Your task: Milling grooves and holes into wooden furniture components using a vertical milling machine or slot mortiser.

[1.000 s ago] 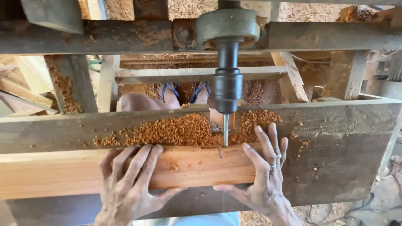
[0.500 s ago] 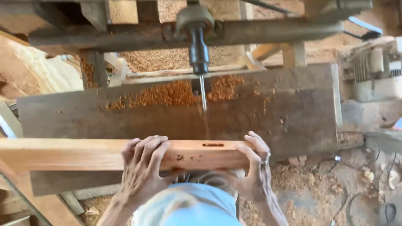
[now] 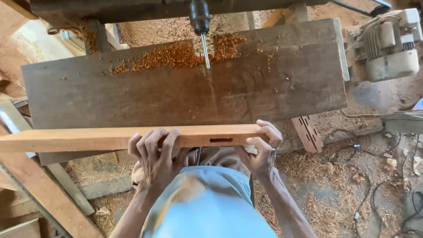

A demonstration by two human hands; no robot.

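Timber rail [image 3: 88,137]: long pale length of wood, held level at the person's waist, just clear of the near edge of the dark work table [image 3: 185,94]; its left end runs out of view, so most of its weight hangs off to that side and it could tip or swing if either grip slackens.
Work table: broad dark plank, scored and dusty; the rail does not rest on it, so nothing but the hands carries the load.
Motor [image 3: 385,46]: grey unit at the table's right end, well apart from the rail; I cannot tell whether it is running.
Wood shavings [image 3: 176,53]: orange heap along the far edge, around the bit; loose chips could stop the rail seating flat.
Left hand [image 3: 152,150]: fingers curled over the rail's top face, clamped on it near the middle.
Right hand [image 3: 262,147]: wrapped round the rail's right end, gripping it; a ring shows on one finger, a snag risk near a spinning tool.
Drill bit [image 3: 205,50]: thin steel shaft hanging from its chuck, bare and unguarded; a careless reach could meet it.
Mortise slot [image 3: 221,140]: small dark oblong in the rail's near face, between the hands; the thin wood around it could split if knocked.
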